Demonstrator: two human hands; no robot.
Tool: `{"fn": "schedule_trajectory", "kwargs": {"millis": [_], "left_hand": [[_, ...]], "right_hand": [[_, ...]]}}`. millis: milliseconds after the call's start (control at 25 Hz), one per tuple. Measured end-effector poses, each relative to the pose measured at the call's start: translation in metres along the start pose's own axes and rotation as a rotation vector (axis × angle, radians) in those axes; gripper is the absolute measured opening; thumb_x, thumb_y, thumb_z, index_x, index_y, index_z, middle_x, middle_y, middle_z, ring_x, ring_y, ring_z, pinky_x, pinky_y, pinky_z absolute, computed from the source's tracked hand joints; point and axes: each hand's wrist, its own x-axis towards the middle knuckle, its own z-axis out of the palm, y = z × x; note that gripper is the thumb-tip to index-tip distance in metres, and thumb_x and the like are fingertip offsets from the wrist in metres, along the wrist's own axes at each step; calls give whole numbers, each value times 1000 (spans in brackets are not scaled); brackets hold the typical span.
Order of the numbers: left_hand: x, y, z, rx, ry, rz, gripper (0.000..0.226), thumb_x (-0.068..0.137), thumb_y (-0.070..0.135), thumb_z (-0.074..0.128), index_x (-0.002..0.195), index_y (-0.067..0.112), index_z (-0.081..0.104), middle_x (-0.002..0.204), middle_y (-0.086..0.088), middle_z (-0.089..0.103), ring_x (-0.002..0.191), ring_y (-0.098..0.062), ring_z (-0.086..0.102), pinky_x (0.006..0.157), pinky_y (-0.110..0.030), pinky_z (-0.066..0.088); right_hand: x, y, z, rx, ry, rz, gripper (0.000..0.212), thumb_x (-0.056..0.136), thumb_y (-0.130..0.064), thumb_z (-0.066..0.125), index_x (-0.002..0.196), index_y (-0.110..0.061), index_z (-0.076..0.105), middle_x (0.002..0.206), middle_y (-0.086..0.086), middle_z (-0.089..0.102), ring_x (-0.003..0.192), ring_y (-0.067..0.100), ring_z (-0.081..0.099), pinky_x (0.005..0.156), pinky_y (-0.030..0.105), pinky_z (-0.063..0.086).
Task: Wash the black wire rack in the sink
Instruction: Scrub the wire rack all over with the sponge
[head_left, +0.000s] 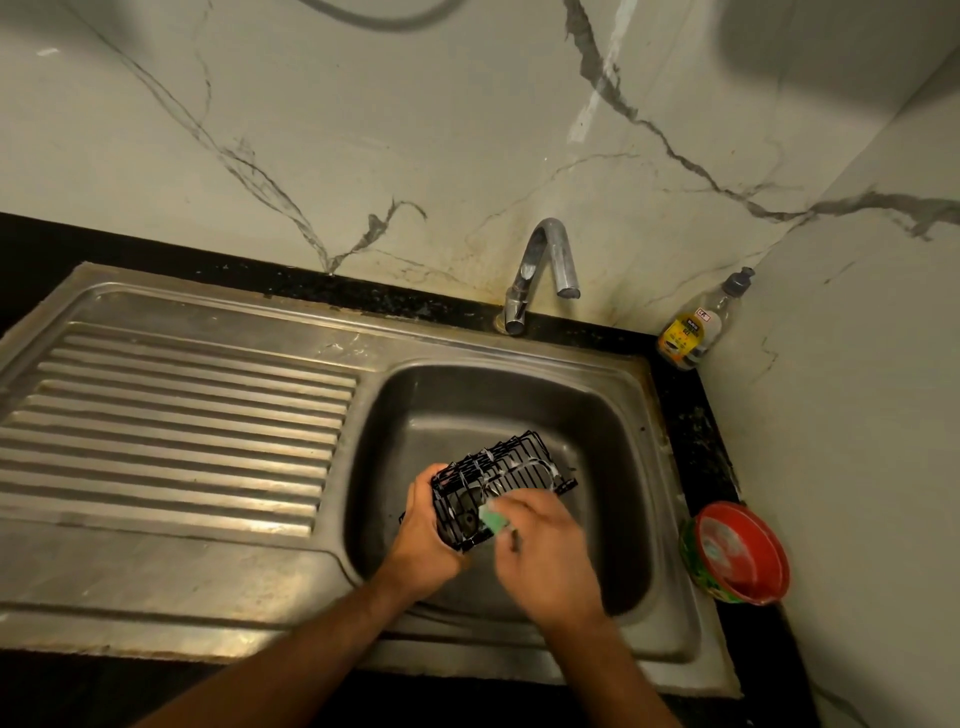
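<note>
The black wire rack (511, 467) is held above the steel sink basin (613, 415), tilted with its far end up and to the right. My left hand (423, 545) grips its near left end, fingers curled around the wires. My right hand (545, 551) holds a green sponge (493, 518) and presses it against the rack's near side. White suds cling to some wires. The tap (540, 270) stands behind the basin, and no water is visibly running from it.
A ribbed steel drainboard (171, 415) lies left of the basin. A dish soap bottle (698, 325) stands in the back right corner. A red tub of cleaning paste (740, 553) sits on the black counter right of the sink. Marble walls rise behind and right.
</note>
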Motion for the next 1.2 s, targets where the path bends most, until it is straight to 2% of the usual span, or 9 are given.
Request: {"fn": "schedule_trajectory", "kwargs": {"millis": [160,360,520,640,760,840,920,1080,1200], "left_hand": [[-3,6,0,17,1,16,101,57,13,90,135,49,37,137,-8,52,126,-16,60,107,-44,50],[0,6,0,-23,-2,0,101,52,15,81,138,43,37,138,-8,52,129,-16,58,108,-50,49],[-2,9,0,-11,1,16,101,54,27,93,136,50,38,137,-7,53,128,-17,58,109,-45,49],[-3,10,0,-14,2,12,106,51,29,96,135,55,37,140,-5,51,129,-15,57,109,-43,48],[-1,11,-1,1,-1,-10,105,49,22,87,131,62,35,137,-3,52,127,-12,58,109,-45,48],[0,8,-2,-1,-8,-27,107,49,21,87,135,55,36,138,-4,52,127,-14,58,109,-47,49],[1,6,-2,-3,-5,-18,107,50,19,88,139,47,36,139,-5,50,129,-13,56,111,-44,47],[1,13,-1,-18,13,2,102,52,15,87,137,39,38,138,-4,48,127,-5,55,106,-18,44],[0,15,-2,-43,-1,-20,103,51,14,85,138,39,37,140,-3,48,127,-2,54,104,-15,43]], "right_hand": [[-7,-2,-7,30,-72,-328,35,76,-12,48,99,-13,75,101,-1,66,94,13,58,86,20,50],[1,37,-14,4,49,-123,35,71,1,59,97,-14,75,104,-1,64,95,12,61,84,28,54],[-11,6,-8,15,-83,-402,29,83,-9,54,103,-16,73,107,0,65,96,18,60,87,25,51],[-8,7,-11,19,-103,-492,28,81,-8,54,99,-15,74,104,2,65,95,19,60,85,26,52],[5,38,-13,12,53,-271,31,73,1,56,91,-13,77,100,2,65,92,17,61,81,28,54],[10,46,-13,-1,95,-65,36,67,10,66,92,-14,78,101,2,65,94,15,61,81,31,57],[6,34,-7,8,89,-80,30,70,1,65,94,-13,76,101,2,65,94,17,62,83,29,55],[8,18,0,51,19,-230,21,88,-23,60,98,-12,76,96,0,66,91,15,61,85,24,52],[34,35,-4,38,55,97,21,94,-23,59,101,-12,76,100,0,65,92,15,62,90,33,52]]}}
